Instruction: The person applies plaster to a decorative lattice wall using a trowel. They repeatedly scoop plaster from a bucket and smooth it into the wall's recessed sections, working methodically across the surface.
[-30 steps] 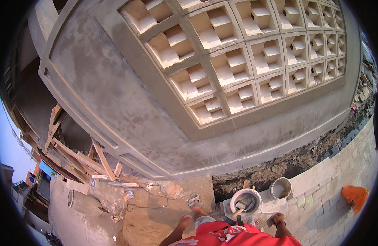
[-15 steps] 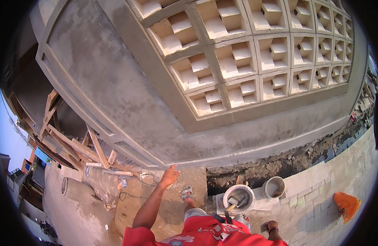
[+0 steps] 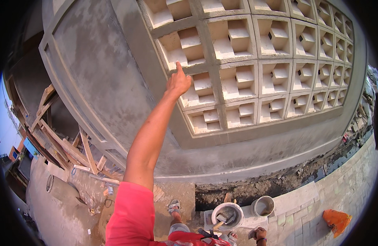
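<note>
"Where is the left hand?"

"Raised at the end of a stretched arm, in front of the pale vent blocks. The index finger points up, its tip over the lower edge of a block in the left column, the third up from the bottom. I can't tell whether it touches."

"And the other fingers?"

"The thumb stands out to the right; the rest look curled in. I see nothing held there."

"Where are the blocks?"

"Set in rows in the grey wall, inside a darker plaster border."

"What about the right hand?"

"Low, near the bottom edge, its fingers closed around a small, flat, grey thing. It's too small to tell what kind."

"What's near it?"

"A round tub with a pale rim, with a wooden-handled tool leaning inside. Just beside it, to the right, is a bucket with something grey in it. Both are next to the muddy trench along the wall's foot."

"Anything farther off?"

"An orange bag on the paving to the right, and timber propped on the left."
</note>
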`<action>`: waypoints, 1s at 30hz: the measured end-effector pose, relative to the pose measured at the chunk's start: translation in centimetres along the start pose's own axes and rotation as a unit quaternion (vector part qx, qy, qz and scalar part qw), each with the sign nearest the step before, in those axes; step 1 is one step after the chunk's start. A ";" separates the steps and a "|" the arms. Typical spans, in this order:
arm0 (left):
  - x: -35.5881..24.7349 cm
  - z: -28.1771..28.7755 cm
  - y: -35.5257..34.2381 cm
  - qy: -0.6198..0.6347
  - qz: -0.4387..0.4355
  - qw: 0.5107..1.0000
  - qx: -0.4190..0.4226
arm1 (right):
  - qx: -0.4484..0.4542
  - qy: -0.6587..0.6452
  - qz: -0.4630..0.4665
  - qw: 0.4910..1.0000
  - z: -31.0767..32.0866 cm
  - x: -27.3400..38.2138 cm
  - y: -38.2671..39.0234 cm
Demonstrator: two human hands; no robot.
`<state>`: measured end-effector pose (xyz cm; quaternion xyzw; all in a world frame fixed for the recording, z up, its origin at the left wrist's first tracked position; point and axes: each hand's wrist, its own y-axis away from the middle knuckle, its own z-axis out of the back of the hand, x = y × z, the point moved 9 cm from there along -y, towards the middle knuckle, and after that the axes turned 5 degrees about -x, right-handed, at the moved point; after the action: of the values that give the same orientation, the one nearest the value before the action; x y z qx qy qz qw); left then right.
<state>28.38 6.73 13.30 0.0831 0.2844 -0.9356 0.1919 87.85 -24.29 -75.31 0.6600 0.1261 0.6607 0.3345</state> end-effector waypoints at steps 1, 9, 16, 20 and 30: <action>0.1 -0.4 -0.7 -0.005 0.010 1.000 -0.007 | 0.002 0.022 -0.028 0.999 -0.2 -0.6 1.3; 0.3 -4.5 -0.9 0.004 0.020 0.999 -0.027 | -0.015 0.070 -0.142 0.987 1.5 0.6 7.0; -2.6 -5.0 -1.3 0.047 -0.019 0.998 -0.045 | -0.018 0.068 -0.137 0.988 1.1 2.3 7.0; -2.8 -4.9 -1.4 0.069 -0.031 0.996 -0.052 | -0.022 0.059 -0.125 0.990 1.2 3.2 6.5; -5.0 -5.1 -1.9 0.062 -0.076 0.995 -0.023 | -0.016 0.052 -0.116 0.992 0.4 4.4 6.1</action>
<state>32.38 12.63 11.40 0.1144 0.3227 -0.9337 0.1045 86.93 -26.28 -68.13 0.6001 0.2088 0.6528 0.4125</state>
